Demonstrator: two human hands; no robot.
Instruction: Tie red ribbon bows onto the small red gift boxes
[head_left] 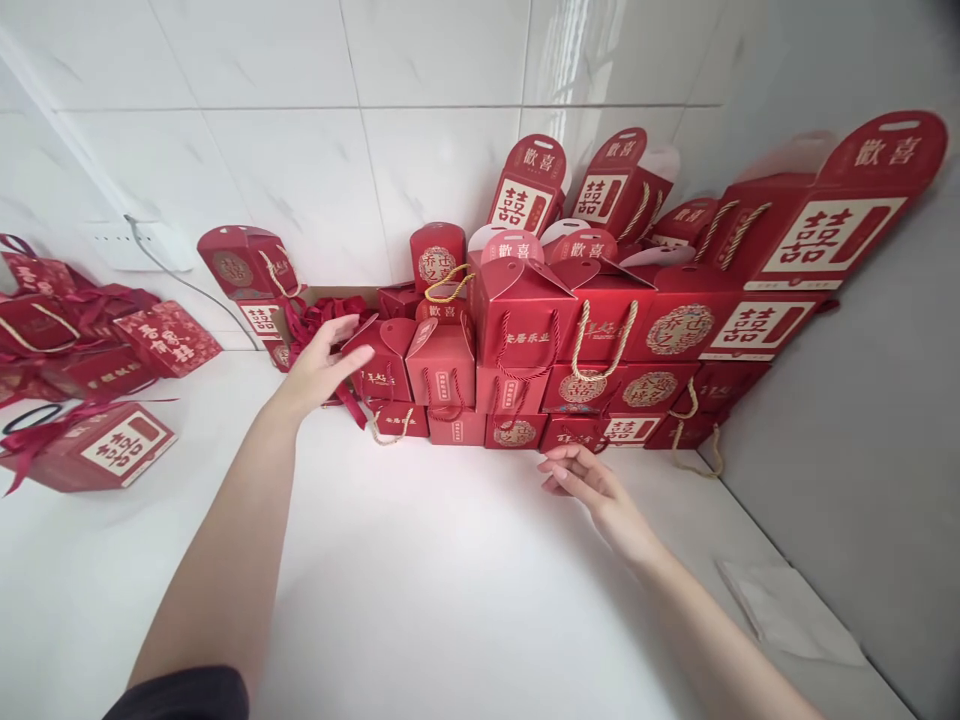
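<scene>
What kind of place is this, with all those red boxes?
Probably a home room used for packing wedding favours: red gift boxes stacked in a corner on a white surface against a tiled wall.

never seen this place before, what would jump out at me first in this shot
A big stack of red gift boxes against the white tiled wall. The left hand touches a small red box at the stack's left end; the right hand hovers open over the white counter.

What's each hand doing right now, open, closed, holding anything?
Left hand: open, fingertips touching a small red gift box, not gripping it.
Right hand: open, empty, hovering near the bottom row of boxes.
</scene>
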